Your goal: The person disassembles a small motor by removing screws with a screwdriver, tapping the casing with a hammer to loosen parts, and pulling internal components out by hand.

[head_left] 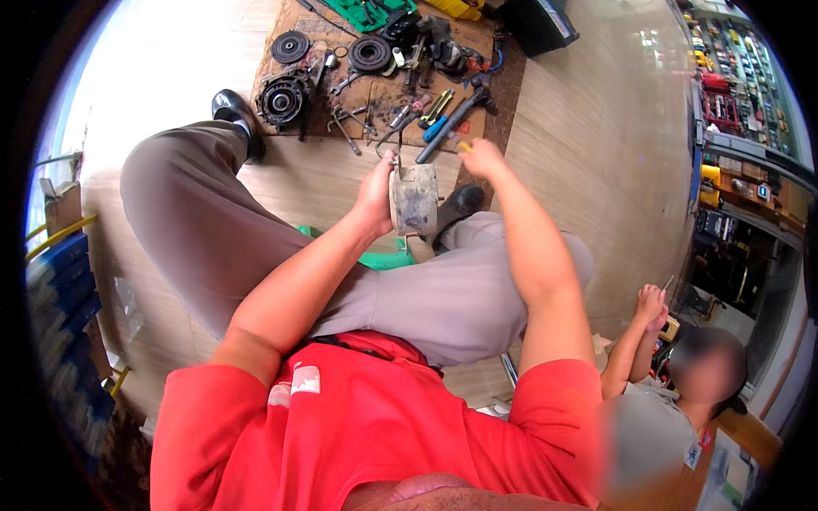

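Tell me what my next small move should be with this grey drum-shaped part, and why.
Probably bring your right hand, with the small yellow item it seems to hold, toward the grey drum-shaped part. Your left hand holds that part by its side, while the yellow item is apart from it, up and to the right. The item's exact kind is unclear.

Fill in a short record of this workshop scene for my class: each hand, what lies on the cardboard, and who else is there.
Left hand: holds a round grey metal part
Right hand: raised, fingers curled around a small yellowish item, too blurred to identify
Cardboard: lies on the floor, bearing two dark ringed discs, a larger round part and a blue-handled tool
Clothing: red shirt, grey-brown trousers
Other people: one person at the lower right, hands together
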{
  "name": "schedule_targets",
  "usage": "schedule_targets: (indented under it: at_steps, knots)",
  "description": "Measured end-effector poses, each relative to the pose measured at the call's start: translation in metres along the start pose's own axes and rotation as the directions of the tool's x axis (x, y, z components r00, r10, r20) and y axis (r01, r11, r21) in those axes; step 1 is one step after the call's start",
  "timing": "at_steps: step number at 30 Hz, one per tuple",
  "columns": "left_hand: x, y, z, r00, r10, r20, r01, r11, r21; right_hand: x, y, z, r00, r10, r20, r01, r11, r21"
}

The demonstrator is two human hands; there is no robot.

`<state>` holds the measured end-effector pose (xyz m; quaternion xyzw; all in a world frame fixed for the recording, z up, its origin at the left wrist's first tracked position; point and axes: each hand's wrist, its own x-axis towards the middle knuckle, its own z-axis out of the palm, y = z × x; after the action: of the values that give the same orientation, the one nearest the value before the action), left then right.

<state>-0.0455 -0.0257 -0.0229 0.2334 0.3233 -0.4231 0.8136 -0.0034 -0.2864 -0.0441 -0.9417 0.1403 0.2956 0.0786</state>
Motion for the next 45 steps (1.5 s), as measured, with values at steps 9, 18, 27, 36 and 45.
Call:
schedule_targets:
  at_steps: [9,18,27,36,45]
  knots:
    - [-0.002,0.014,0.000,0.996,0.039,-0.082,-0.048,0.992,-0.114,0.060,-0.011,0.056,0.981,-0.059,0.185,0.071,0.996,-0.057]
    - [0.007,0.024,-0.020,0.992,0.060,-0.112,-0.069,0.994,-0.082,0.130,-0.029,0.066,0.926,0.264,0.271,-0.373,0.759,0.533]
    - [0.024,0.014,-0.011,0.995,0.021,-0.096,-0.032,0.993,-0.110,0.213,-0.020,0.072,0.847,0.527,-0.069,-0.308,0.592,0.745]
    - [0.028,0.012,-0.028,0.988,0.014,-0.152,-0.026,0.996,-0.080,0.214,-0.068,0.070,0.824,0.561,-0.079,-0.333,0.592,0.734]
    - [0.031,0.011,-0.040,0.983,0.010,-0.184,-0.030,0.994,-0.108,0.189,-0.071,0.065,0.855,0.460,-0.240,-0.337,0.844,0.417]
